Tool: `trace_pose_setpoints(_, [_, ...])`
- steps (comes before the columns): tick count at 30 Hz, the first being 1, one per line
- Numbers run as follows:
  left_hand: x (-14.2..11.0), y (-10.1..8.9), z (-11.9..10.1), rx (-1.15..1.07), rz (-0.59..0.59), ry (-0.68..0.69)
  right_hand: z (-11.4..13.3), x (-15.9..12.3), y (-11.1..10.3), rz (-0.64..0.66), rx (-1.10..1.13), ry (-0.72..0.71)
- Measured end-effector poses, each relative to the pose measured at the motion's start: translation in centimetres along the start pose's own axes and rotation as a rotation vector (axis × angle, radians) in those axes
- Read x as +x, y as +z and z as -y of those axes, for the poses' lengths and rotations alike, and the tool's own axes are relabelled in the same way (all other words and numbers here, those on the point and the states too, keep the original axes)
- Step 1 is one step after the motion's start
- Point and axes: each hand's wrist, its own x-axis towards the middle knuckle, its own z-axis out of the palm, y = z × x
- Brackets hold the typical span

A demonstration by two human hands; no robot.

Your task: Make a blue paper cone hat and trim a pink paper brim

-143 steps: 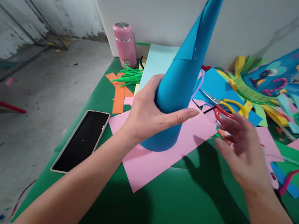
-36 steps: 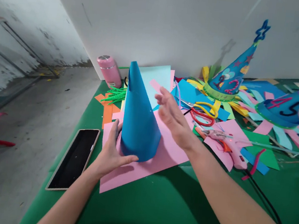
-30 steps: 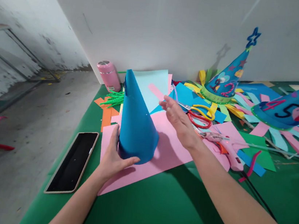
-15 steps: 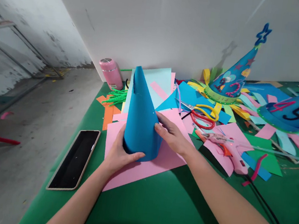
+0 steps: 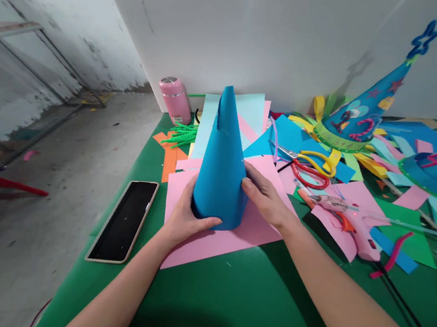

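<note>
A blue paper cone [image 5: 222,174] stands upright on a pink paper sheet [image 5: 191,248], its tip slightly open along the seam. My left hand [image 5: 185,218] wraps round the cone's lower left side, thumb across the front. On the right side, my right hand [image 5: 266,196] grips it at mid-height, with thumb and fingers against the paper. The fingertips behind the cone are hidden. Just beyond my right hand lie scissors [image 5: 310,167] with red and yellow handles. A pink hot glue gun [image 5: 355,224] rests further right on paper scraps.
A phone [image 5: 124,221] lies at the left on the green table [image 5: 256,308]. Behind are a pink bottle [image 5: 175,101], green pipe cleaners [image 5: 182,134] and light blue paper [image 5: 211,114]. Two decorated cone hats [image 5: 364,110] stand at the right. The glue gun's black cord [image 5: 405,306] runs to the front right.
The view has shifted left, so everything appears further right in it. Both hands keep the same hold on the cone, which stays upright on the pink sheet.
</note>
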Motion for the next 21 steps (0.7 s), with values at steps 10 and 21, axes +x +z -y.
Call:
trace_pose_setpoints(10, [0.4, -2.2, 0.6, -0.193, 0.010, 0.017, 0.0, -2.4, -1.5, -0.271, -0.097, 0.001])
trace_pose_setpoints(21, [4.9, -0.3, -8.9, -0.063, -0.201, 0.271, 1.0, -8.6, -3.0, -0.603, -0.339, -0.019])
